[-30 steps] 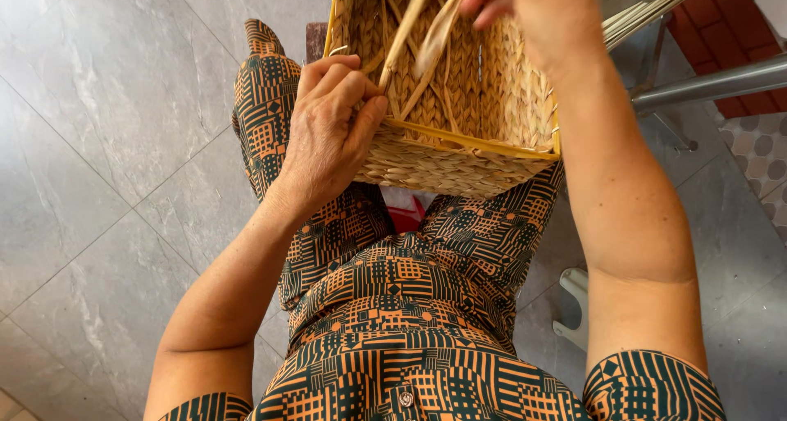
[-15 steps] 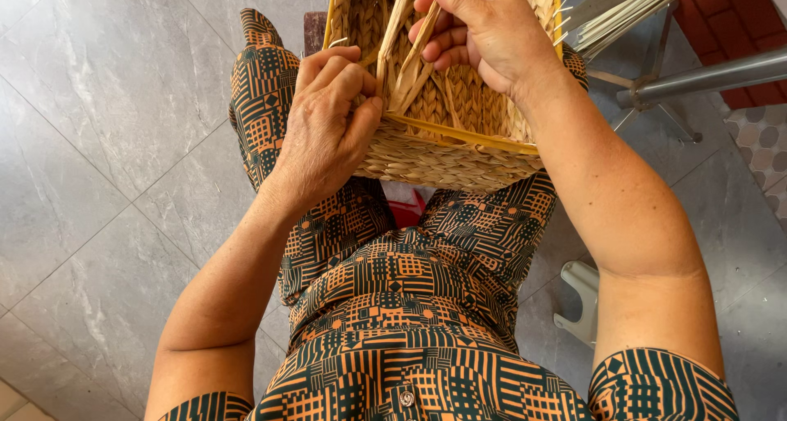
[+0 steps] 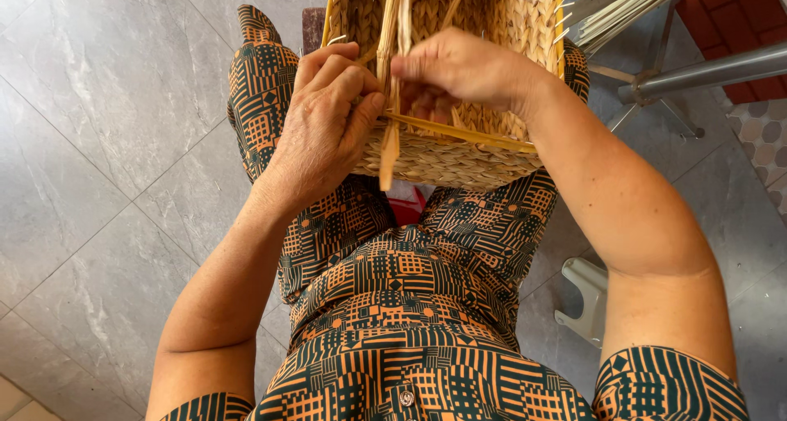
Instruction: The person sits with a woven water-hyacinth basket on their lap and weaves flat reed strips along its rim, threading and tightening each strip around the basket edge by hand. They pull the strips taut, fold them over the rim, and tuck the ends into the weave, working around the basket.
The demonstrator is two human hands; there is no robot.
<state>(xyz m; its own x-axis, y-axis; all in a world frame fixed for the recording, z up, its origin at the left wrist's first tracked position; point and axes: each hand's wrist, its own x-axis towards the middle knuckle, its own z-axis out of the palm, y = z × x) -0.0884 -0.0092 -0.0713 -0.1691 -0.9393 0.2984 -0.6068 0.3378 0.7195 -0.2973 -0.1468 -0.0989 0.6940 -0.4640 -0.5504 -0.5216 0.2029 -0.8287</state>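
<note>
Woven basket (image 3: 459, 154) on lap, near rim toward wearer. Left hand (image 3: 328, 118) closed on basket's near-left corner. Right hand (image 3: 459, 68) pinching flat straw strands (image 3: 392, 77) above rim. Step appears rim weaving; strands need steady tension.

- Packages, labels, signs, screens: none can be made out in the head view.
- A small red item (image 3: 407, 210) shows between the knees below the basket; its kind cannot be determined.
</note>
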